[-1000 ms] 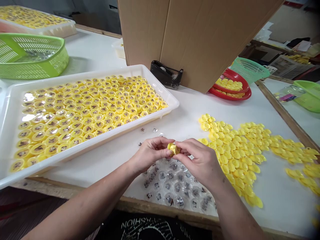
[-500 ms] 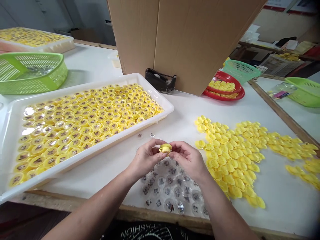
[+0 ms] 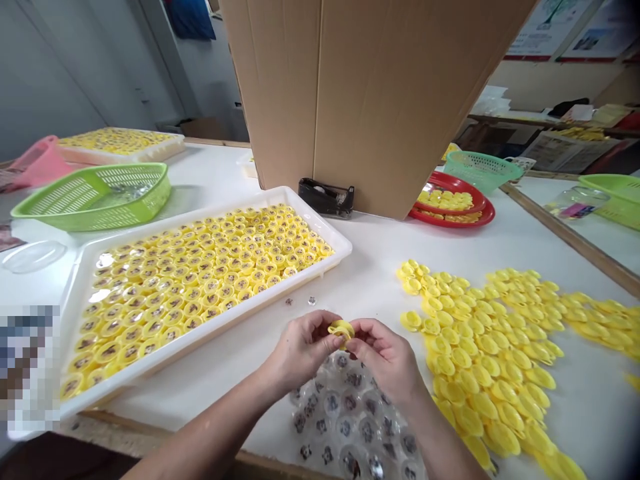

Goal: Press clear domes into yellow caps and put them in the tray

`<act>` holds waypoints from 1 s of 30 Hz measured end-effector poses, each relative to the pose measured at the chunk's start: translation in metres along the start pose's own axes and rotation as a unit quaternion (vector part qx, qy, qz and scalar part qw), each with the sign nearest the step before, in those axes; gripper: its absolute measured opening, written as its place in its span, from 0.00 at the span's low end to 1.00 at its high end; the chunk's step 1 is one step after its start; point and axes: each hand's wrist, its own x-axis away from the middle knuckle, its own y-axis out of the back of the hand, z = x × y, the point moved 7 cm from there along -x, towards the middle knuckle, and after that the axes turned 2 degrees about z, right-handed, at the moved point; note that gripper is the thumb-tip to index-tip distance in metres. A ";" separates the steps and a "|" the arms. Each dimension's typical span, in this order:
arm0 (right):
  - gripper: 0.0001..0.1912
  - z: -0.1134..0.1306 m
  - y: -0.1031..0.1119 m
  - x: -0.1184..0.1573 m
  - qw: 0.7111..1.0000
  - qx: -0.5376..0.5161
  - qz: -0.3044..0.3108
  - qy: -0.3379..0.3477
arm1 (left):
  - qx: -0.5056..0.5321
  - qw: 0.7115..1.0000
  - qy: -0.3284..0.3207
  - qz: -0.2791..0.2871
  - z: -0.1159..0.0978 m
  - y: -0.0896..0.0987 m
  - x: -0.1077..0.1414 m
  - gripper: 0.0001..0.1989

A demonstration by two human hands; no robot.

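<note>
Both my left hand (image 3: 303, 348) and my right hand (image 3: 383, 357) pinch a small yellow plastic cap (image 3: 341, 331) between their fingertips, above the table. Its inner part is partly hidden by my fingers. Right below my hands lies a spread of clear plastic domes (image 3: 350, 417) with dark printed figures inside. A large heap of loose yellow plastic caps (image 3: 483, 357) sits to the right of my right hand. Two loose clear domes (image 3: 300, 301) lie on the table between my hands and a white plastic tray (image 3: 200, 341), which is packed with yellow caps in rows.
Behind the tray stand a cardboard box panel (image 3: 320, 100) and a black tape dispenser (image 3: 326, 198). Red plates with yellow caps (image 3: 453, 200), a teal basket (image 3: 480, 171), green baskets (image 3: 90, 199) and a second tray of caps (image 3: 120, 143) stand further back.
The view has tilted up and shifted, so my hands sit lower in the picture and more of the back wall shows. The yellow cap has turned between my fingers.
</note>
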 end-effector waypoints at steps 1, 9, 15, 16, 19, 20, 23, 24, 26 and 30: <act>0.13 0.002 0.004 -0.001 1.000 -0.018 -0.010 0.004 | -0.029 0.999 -0.012 -0.004 -0.011 0.009 -0.008 0.18; 0.19 -0.006 0.038 -0.004 0.991 0.004 -0.131 0.007 | -0.466 0.883 0.040 0.045 -0.065 0.104 -0.126 0.19; 0.20 -0.009 0.048 -0.006 0.989 0.017 -0.147 -0.006 | -0.491 0.840 0.081 0.216 -0.033 0.091 -0.156 0.13; 0.20 -0.009 0.049 -0.007 0.989 0.019 -0.149 -0.005 | -0.496 0.833 0.082 0.231 -0.029 0.088 -0.156 0.12; 0.20 -0.009 0.055 -0.008 0.988 0.025 -0.153 0.003 | -0.514 0.816 0.083 0.249 -0.022 0.086 -0.157 0.12; 0.20 -0.008 0.058 -0.007 0.987 0.028 -0.155 0.006 | -0.520 0.812 0.083 0.251 -0.020 0.086 -0.156 0.13; 0.18 -0.003 0.069 -0.003 0.982 0.044 -0.180 0.015 | -0.530 0.805 0.081 0.256 -0.016 0.092 -0.152 0.15; 0.18 0.000 0.074 -0.001 0.980 0.051 -0.192 0.017 | -0.531 0.804 0.079 0.256 -0.015 0.093 -0.149 0.16; 0.16 0.007 0.089 0.004 0.973 0.064 -0.222 0.021 | -0.533 0.804 0.071 0.253 -0.015 0.096 -0.144 0.16; 0.15 0.019 0.131 0.015 0.952 0.140 -0.271 0.012 | -0.538 0.805 0.058 0.243 -0.016 0.099 -0.138 0.17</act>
